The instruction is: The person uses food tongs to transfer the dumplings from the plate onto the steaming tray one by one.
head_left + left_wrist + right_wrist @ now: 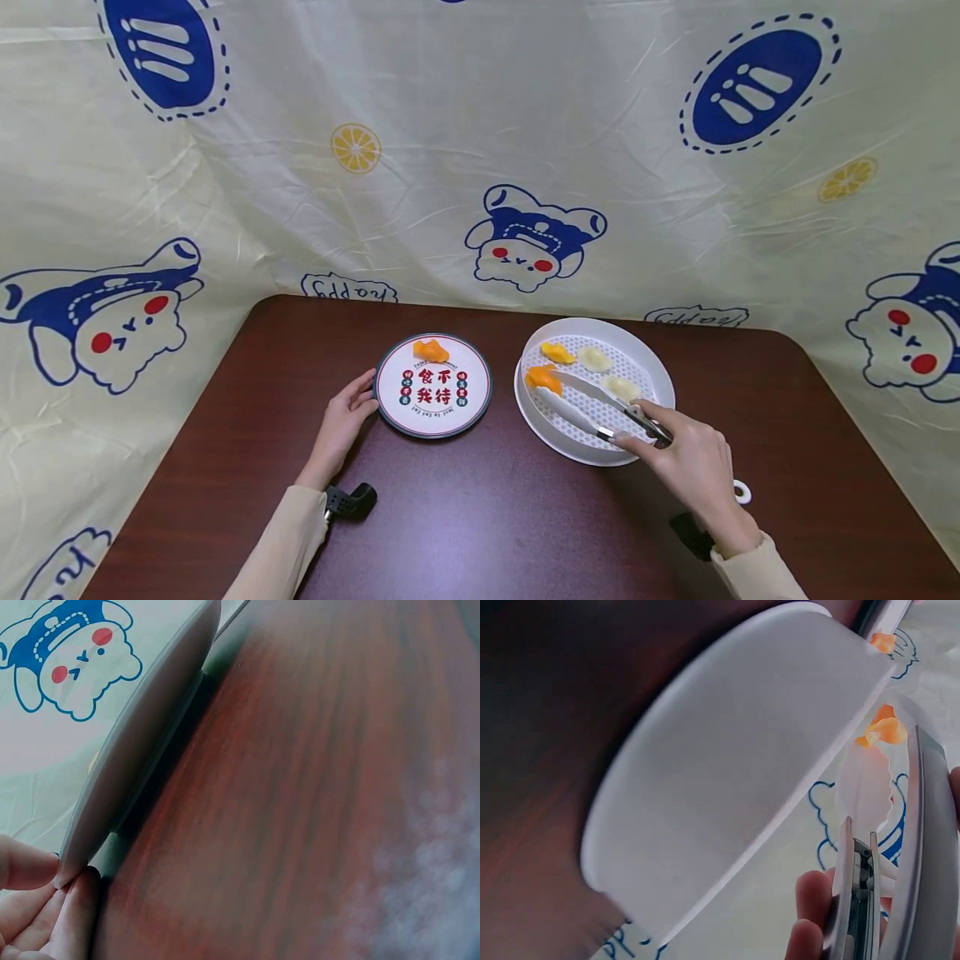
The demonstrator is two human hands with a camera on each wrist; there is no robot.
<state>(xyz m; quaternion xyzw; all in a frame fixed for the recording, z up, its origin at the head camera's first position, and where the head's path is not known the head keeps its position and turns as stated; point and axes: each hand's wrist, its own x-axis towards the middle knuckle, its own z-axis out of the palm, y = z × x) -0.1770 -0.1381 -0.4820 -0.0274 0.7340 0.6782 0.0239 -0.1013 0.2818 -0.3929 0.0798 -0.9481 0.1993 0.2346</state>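
My left hand [343, 429] pinches the near-left rim of a round white plate [467, 404] with red lettering. In the left wrist view, the thumb [26, 862] lies over the plate's rim, with fingers underneath. An orange dumpling-like piece [431, 351] sits at the plate's far side. My right hand [693, 458] grips tongs [577, 415] over a round white steamer [652, 354]. The tongs' tips are at another orange dumpling-like piece [543, 379], which shows between them in the right wrist view. A yellow piece [558, 353] and two pale dumplings [595, 359] lie on the perforated steamer bottom.
Plate and steamer stand side by side on a dark brown table [442, 517], with a gap between them. Behind the table hangs a pale printed cloth [420, 225]. Black wrist devices [351, 502] sit on both wrists.
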